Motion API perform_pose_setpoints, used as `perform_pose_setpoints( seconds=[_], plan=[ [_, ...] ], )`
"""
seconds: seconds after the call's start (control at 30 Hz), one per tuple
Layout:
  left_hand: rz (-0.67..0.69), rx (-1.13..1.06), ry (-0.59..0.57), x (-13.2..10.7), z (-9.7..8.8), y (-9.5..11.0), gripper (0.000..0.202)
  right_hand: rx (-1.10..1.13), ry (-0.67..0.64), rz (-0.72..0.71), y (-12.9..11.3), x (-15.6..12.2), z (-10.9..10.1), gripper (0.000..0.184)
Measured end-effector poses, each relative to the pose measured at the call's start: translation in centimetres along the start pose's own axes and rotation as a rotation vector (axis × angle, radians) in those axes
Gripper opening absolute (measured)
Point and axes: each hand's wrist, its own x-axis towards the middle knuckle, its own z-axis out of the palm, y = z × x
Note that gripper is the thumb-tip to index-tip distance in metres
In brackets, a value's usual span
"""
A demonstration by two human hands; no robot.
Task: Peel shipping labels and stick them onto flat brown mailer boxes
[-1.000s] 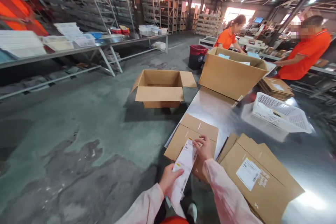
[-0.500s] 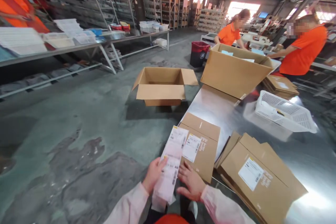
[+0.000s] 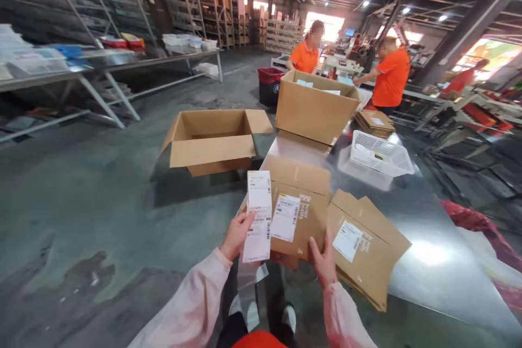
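My left hand (image 3: 236, 235) is closed on a long strip of white shipping labels (image 3: 258, 216), held upright beside the steel table's near corner. My right hand (image 3: 324, 261) grips the near edge of a flat cardboard mailer (image 3: 304, 209) that carries a white label (image 3: 286, 217) on its face. The mailer lies at the corner of the steel table (image 3: 424, 261). Just right of it lies a stack of flat mailers (image 3: 369, 247), the top one also labelled.
An open carton (image 3: 212, 144) stands on the floor left of the table. A bigger open carton (image 3: 316, 109) and a white mesh basket (image 3: 381, 153) are farther along the table. Two people in orange shirts (image 3: 389, 79) work behind. Shelving racks (image 3: 81, 60) line the left.
The label now sits stuck on the mailer. My right hand left the strip and moved to the mailer's near edge. My left hand raised the strip. The view turned right.
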Motion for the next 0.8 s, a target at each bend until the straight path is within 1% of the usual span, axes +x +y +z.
perform_pose_setpoints(
  seconds=[0.03,0.07,0.1,0.17,0.2,0.23,0.27,0.3,0.33,0.37,0.4,0.43,0.47,0.5,0.53,0.57,0.6,0.63,0.7,0.73,0.8],
  plan=[
    [-0.010,-0.051,-0.061,-0.9,0.7,0.7,0.049,0.117,0.080,0.025,0.6,0.3,-2.1,0.075],
    [-0.023,-0.115,-0.122,-1.8,1.4,1.4,0.052,0.169,0.153,0.058,1.2,0.6,-4.5,0.077],
    [-0.039,-0.185,-0.178,-2.7,2.0,2.0,0.053,0.151,0.215,0.099,1.8,1.0,-7.0,0.079],
    [-0.068,-0.305,-0.245,-4.3,2.8,2.7,0.052,-0.035,0.295,0.194,2.4,1.6,-11.2,0.081],
    [-0.073,-0.335,-0.260,-5.0,3.1,2.8,0.050,-0.152,0.296,0.239,2.2,1.8,-12.4,0.082],
    [-0.066,-0.341,-0.269,-5.8,3.2,2.8,0.048,-0.242,0.257,0.267,1.7,1.7,-12.9,0.083],
    [-0.052,-0.335,-0.278,-6.5,3.2,2.5,0.047,-0.262,0.172,0.270,0.8,1.3,-12.5,0.082],
    [-0.036,-0.321,-0.301,-7.2,3.2,2.2,0.045,-0.197,0.035,0.244,-0.3,0.6,-11.3,0.082],
    [-0.030,-0.300,-0.341,-7.7,3.1,1.9,0.043,-0.069,-0.116,0.206,-1.6,-0.3,-9.4,0.080],
    [-0.032,-0.272,-0.396,-8.2,3.0,1.5,0.042,0.136,-0.294,0.157,-3.0,-1.4,-7.1,0.078],
    [-0.038,-0.246,-0.450,-8.5,2.8,1.2,0.041,0.324,-0.434,0.145,-4.4,-2.7,-4.7,0.075],
    [-0.046,-0.233,-0.483,-8.5,2.6,1.0,0.041,0.434,-0.440,0.166,-5.5,-4.0,-2.3,0.068],
    [-0.052,-0.239,-0.480,-8.4,2.4,0.8,0.043,0.508,-0.459,0.180,-6.5,-5.3,-0.3,0.064],
    [-0.057,-0.257,-0.439,-8.1,2.0,0.8,0.046,0.531,-0.481,0.190,-7.1,-6.4,1.4,0.060],
    [-0.063,-0.275,-0.370,-7.7,1.7,0.8,0.048,0.524,-0.526,0.185,-7.5,-7.2,2.6,0.056],
    [-0.071,-0.284,-0.296,-7.3,1.3,0.7,0.049,0.511,-0.591,0.162,-7.8,-7.5,3.3,0.054],
    [-0.085,-0.279,-0.235,-6.9,0.9,0.7,0.047,0.502,-0.645,0.134,-7.9,-7.4,3.7,0.054],
    [-0.098,-0.263,-0.197,-6.6,0.5,0.6,0.045,0.493,-0.666,0.110,-8.0,-6.9,3.8,0.055],
    [-0.111,-0.234,-0.178,-6.5,0.1,0.2,0.043,0.433,-0.620,0.073,-8.5,-4.9,3.8,0.055],
    [-0.111,-0.236,-0.171,-6.6,0.1,-0.1,0.043,0.376,-0.592,0.050,-8.8,-3.8,3.8,0.052],
    [-0.107,-0.245,-0.133,-7.0,0.4,-1.0,0.044,0.241,-0.616,-0.007,-9.5,-2.0,3.9,0.042]
  ],
)
